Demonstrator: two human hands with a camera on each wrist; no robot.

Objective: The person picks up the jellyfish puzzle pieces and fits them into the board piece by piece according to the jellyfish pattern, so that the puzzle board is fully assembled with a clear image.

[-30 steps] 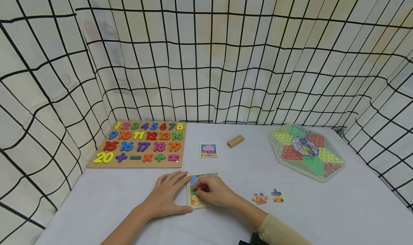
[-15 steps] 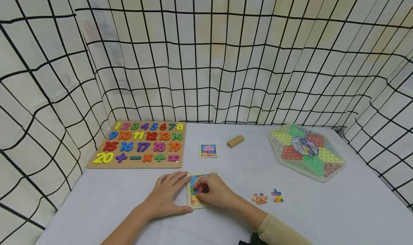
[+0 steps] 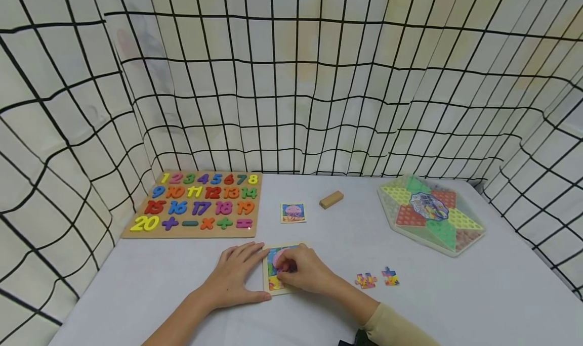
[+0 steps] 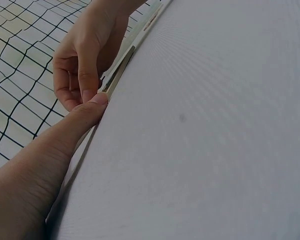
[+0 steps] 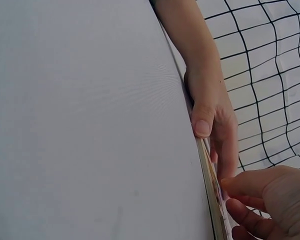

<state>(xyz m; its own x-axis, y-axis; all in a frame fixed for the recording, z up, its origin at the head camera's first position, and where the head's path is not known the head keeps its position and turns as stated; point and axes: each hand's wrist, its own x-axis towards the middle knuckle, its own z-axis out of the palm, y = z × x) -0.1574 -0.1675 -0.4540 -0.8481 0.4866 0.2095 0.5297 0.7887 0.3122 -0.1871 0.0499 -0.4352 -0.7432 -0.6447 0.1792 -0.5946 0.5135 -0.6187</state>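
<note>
A small framed jigsaw board (image 3: 274, 288) with a bright picture lies on the table in front of the person. The left hand (image 3: 236, 276) rests spread along its left side, thumb at the near left corner and fingertips at the far one. Over the right part of the board is the right hand (image 3: 306, 270), its thumb and fingers curled in a pinch at a jigsaw piece, mostly hidden by the fingers. From the left wrist view, the right hand's fingertips (image 4: 87, 95) are close above the frame. In the right wrist view the board (image 5: 208, 172) shows edge-on.
Two loose jigsaw pieces (image 3: 366, 280) lie right of the board. Beyond it are a small jellyfish picture card (image 3: 293, 213) and a wooden block (image 3: 331, 200). A number board (image 3: 191, 204) stands back left, a hexagonal game box (image 3: 430, 214) back right. Black netting (image 3: 298, 83) surrounds the table.
The right hand's fingers have shifted slightly over the board, baring more of the pink part of the picture. The left hand stays in place.
</note>
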